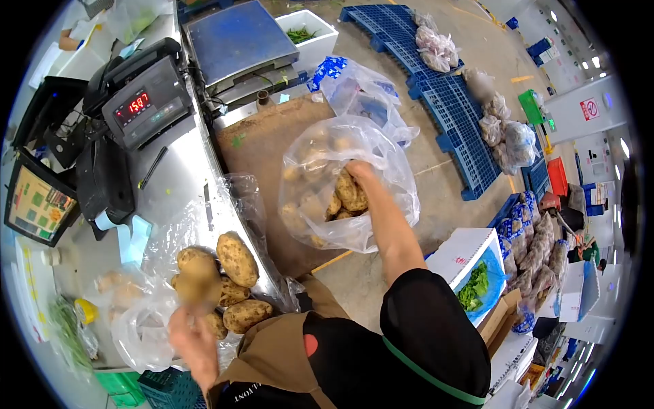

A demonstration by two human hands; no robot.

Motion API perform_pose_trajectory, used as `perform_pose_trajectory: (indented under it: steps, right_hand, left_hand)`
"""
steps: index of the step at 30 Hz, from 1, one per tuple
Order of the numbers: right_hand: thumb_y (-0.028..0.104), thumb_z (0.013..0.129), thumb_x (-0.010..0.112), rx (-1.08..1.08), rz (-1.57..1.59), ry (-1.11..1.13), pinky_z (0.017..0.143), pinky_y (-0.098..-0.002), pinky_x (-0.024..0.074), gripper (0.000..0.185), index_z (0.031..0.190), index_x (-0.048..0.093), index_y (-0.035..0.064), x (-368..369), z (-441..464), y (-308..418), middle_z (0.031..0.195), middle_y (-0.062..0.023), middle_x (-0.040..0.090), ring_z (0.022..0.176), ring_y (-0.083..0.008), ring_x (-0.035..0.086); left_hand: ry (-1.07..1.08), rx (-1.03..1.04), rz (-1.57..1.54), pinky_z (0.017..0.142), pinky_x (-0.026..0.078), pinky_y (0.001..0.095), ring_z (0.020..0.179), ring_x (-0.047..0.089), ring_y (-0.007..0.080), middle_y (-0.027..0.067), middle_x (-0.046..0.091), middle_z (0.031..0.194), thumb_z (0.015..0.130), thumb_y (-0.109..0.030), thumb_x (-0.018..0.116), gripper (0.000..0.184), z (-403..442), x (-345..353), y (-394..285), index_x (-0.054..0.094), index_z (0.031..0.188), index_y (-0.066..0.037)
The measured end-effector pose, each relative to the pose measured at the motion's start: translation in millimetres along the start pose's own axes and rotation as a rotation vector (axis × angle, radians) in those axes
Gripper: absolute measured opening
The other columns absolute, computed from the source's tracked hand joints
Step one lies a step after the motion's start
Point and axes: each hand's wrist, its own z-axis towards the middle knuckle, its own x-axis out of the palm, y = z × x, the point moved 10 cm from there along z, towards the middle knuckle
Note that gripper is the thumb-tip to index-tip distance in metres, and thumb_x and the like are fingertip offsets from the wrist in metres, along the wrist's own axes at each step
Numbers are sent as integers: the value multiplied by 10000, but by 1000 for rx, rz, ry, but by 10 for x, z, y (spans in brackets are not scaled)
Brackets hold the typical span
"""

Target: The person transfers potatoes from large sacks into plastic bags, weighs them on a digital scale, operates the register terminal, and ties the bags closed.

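My right hand [357,170] reaches into the mouth of a clear plastic bag [395,170], fingers down at a soil-marked potato [351,193] and closed about it; the fingertips are hidden. Several more potatoes show inside the bag, some through its plastic. At the lower left, my left hand [194,344] is beside a pile of large potatoes [237,260] on the metal counter, its fingers apart and partly smeared. One potato just above those fingers is blurred. Crumpled clear plastic [146,330] lies left of this hand.
The bag rests on a brown scale platform [255,146]. A scale display [138,102] reading 15.87, a pen [153,167] and a touchscreen [39,198] are on the left. Blue pallets [453,119] with bagged goods lie beyond; a white box of greens [473,273] stands at right.
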Motion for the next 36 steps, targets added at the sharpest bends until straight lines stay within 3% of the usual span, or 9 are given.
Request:
perform_pose_trajectory:
  steps: [3,6,11,14,19,23,29,32,36]
  right_hand:
    - [341,785,600,25,38,88,828,-377,459,436,1080,623,20,218,-10,118,1079,-185,616,977,-314,579]
    - [337,783,612,58,102,132,829,-373,458,443,1096,615,23,195,-91,156,1093,-170,610,982,-300,571]
    - [330,778,632,173,231,229,830,-366,456,458,1122,602,28,153,-244,91,1117,-145,600,990,-276,557]
    - [325,775,645,168,205,267,831,-361,455,470,1137,594,31,181,-172,101,1131,-129,594,995,-261,548]
    - [383,808,605,-199,-199,44,840,-350,448,474,1146,582,52,244,369,49,1117,-110,593,972,-236,559]
    - [382,799,614,-122,99,69,852,-381,443,492,1168,559,61,215,120,206,1133,-110,585,994,-247,555]
    - [380,785,628,-2,772,200,869,-428,436,526,1201,526,75,84,-140,207,1156,-108,572,1028,-263,549]
    - [379,778,634,10,999,303,878,-451,432,545,1218,509,82,43,-238,318,1167,-108,566,1045,-271,546]
    - [378,769,643,-3,1167,396,889,-483,427,573,1240,487,91,-135,-422,484,1183,-107,557,1068,-282,542]
  left_hand:
    - [292,292,-399,767,467,391,845,616,338,178,647,884,806,-136,637,227,338,908,-1062,612,991,-8]
    - [379,582,-291,881,408,432,1049,521,375,214,546,1134,761,-232,686,603,606,2095,-1789,411,1232,25]
    - [227,598,-198,859,416,439,1037,522,371,193,553,1137,761,-247,680,503,1044,3101,-2304,494,1178,-36]
    - [535,543,-62,833,391,454,1010,514,337,159,546,1102,739,-216,683,476,1356,3850,-2149,499,1147,-56]
    - [302,662,-378,846,381,432,1016,511,321,152,567,1072,728,-231,691,462,1530,3195,-2535,534,1119,-40]
    - [105,686,-237,873,363,476,1037,516,311,164,550,1140,747,-239,675,464,1436,3176,-2789,523,1132,-29]
    - [300,705,101,872,373,447,1004,540,307,134,629,963,740,-166,659,239,1670,3763,-2419,632,939,-34]
    - [327,419,-175,790,438,418,896,580,343,147,647,892,774,-129,609,160,1952,3550,-2234,633,859,5]
    - [464,270,-668,677,435,323,750,559,209,105,621,816,833,-134,584,177,2051,3012,-2000,595,911,25]
